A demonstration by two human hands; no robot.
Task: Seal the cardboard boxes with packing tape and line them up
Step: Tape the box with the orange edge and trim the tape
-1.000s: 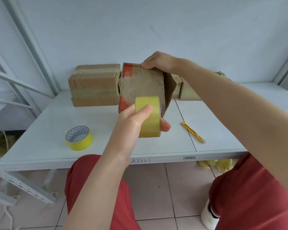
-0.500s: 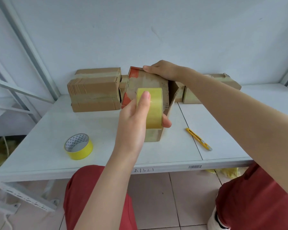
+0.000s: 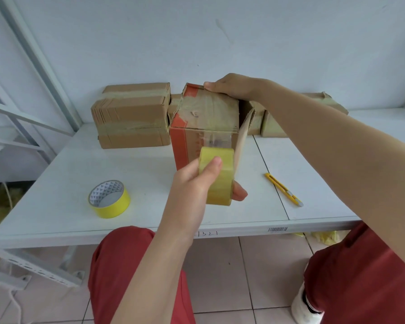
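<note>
As hands [image 3: 197,181] [image 3: 232,87] grip one box [image 3: 204,115] and roll [image 3: 220,190], another roll [image 3: 112,210] rests.

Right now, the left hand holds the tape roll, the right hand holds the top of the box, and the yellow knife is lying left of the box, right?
Not quite: in the head view the yellow knife lies right of the box, not left. The left hand does hold the tape roll, and the right hand the box's top.

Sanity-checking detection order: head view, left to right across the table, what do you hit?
Loose yellow tape roll → upright cardboard box under the right hand → yellow utility knife. Sealed boxes behind and the held tape roll in the left hand overlap these: omitted.
</note>
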